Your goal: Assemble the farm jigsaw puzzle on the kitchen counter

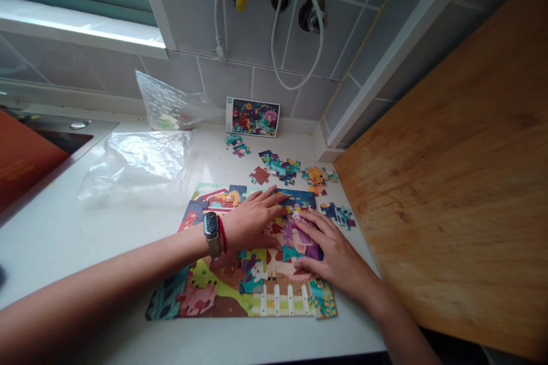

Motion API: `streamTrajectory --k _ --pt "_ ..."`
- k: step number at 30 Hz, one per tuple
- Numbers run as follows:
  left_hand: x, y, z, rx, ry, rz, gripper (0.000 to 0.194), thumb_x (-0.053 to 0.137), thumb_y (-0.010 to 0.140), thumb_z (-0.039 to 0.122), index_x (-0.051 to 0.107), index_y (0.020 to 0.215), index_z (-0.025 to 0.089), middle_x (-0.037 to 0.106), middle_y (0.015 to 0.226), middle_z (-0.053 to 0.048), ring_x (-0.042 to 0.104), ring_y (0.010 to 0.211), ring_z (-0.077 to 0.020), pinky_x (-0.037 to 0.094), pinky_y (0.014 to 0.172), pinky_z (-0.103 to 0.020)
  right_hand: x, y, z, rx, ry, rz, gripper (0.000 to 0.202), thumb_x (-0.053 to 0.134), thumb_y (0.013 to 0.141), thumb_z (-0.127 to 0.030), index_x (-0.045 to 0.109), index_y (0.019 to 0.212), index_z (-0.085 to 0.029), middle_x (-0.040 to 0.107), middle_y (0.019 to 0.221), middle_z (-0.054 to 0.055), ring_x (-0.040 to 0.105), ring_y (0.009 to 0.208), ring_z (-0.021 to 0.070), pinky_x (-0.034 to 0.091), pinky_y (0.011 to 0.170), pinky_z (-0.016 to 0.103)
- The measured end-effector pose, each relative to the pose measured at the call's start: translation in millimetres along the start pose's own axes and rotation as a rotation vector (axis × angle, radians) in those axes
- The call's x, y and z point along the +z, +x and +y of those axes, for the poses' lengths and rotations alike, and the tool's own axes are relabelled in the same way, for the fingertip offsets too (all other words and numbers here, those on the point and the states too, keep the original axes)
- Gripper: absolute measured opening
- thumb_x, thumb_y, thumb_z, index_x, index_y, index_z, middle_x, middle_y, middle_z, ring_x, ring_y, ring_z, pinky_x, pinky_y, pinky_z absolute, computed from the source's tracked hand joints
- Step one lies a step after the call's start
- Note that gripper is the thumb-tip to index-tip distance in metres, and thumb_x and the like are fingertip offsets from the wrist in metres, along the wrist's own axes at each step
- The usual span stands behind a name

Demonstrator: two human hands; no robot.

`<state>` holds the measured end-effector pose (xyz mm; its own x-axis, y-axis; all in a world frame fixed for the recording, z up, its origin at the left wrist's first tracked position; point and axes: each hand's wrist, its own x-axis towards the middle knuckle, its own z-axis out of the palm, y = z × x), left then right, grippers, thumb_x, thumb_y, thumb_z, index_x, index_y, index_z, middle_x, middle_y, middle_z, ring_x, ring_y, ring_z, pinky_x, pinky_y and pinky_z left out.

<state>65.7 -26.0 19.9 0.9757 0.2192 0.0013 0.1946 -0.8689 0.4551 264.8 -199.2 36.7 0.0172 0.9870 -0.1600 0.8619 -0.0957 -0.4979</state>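
Note:
A colourful jigsaw puzzle (197, 296), largely joined into a rectangle, lies flat on the white counter. My left hand (254, 219), with a watch (211, 225) and a red cord at its wrist, rests over the puzzle's upper middle, fingers spread. On the puzzle's right side lies my right hand (327, 245), its fingers apart and touching the pieces. An orange-leaf corner piece (323, 298) sits at the lower right, slightly askew. Part of the puzzle is hidden under both hands. Loose puzzle pieces (280, 166) are scattered behind it, others (345, 217) to the right.
A picture card (254, 118) leans on the tiled wall. Clear plastic bags (145, 154) lie at the back left, one with pieces inside. A wooden board (454, 182) stands along the right edge. A white cable (321, 40) hangs above. An orange-red object (25, 159) is at far left.

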Motion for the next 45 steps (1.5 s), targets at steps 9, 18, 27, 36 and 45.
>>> streamTrajectory --k 9,18,27,36,45 --pt "1.3 2.8 -6.9 0.015 -0.027 -0.037 0.084 0.082 0.085 0.056 0.049 0.153 0.021 0.036 0.169 -0.015 0.025 0.158 -0.0457 0.03 0.123 -0.07 -0.5 5.4 7.3 -0.043 -0.018 0.071 0.07 0.089 0.08 -0.035 0.064 0.146 -0.028 0.053 0.158 0.008 0.042 0.151 0.0321 0.035 0.127 0.054" --pt "3.0 2.5 -10.5 0.022 -0.006 -0.055 0.089 0.074 0.088 0.067 0.045 0.158 0.02 0.031 0.171 -0.015 0.028 0.158 -0.0422 0.029 0.125 -0.066 -5.1 12.7 11.9 -0.1 -0.025 0.07 0.067 0.089 0.08 -0.034 0.067 0.142 -0.029 0.055 0.157 0.009 0.042 0.151 0.0321 0.037 0.126 0.053" --pt "0.3 2.9 -10.6 0.068 0.015 0.007 0.084 0.075 0.087 0.065 0.05 0.154 0.022 0.045 0.164 -0.013 0.038 0.153 -0.0407 0.037 0.122 -0.062 -3.9 12.2 15.8 -0.104 0.003 0.069 0.064 0.087 0.082 -0.039 0.067 0.142 -0.03 0.055 0.156 0.009 0.044 0.149 0.0323 0.037 0.125 0.054" --pt "2.2 3.2 -12.9 0.087 0.015 0.035 0.084 0.076 0.085 0.067 0.053 0.152 0.022 0.048 0.163 -0.013 0.041 0.151 -0.0413 0.038 0.121 -0.062 1.4 11.2 23.0 -0.118 -0.04 0.082 0.06 0.082 0.088 -0.044 0.066 0.143 -0.027 0.049 0.163 0.007 0.037 0.155 0.0328 0.034 0.127 0.056" --pt "-0.2 2.3 -10.6 0.08 0.08 -0.005 0.081 0.071 0.088 0.068 0.053 0.152 0.022 0.044 0.165 -0.012 0.04 0.152 -0.0411 0.037 0.122 -0.061 -2.1 7.8 14.4 -0.098 -0.08 -0.021 0.06 0.071 0.096 -0.046 0.059 0.151 -0.027 0.042 0.168 0.007 0.027 0.161 0.0309 0.027 0.13 0.059"
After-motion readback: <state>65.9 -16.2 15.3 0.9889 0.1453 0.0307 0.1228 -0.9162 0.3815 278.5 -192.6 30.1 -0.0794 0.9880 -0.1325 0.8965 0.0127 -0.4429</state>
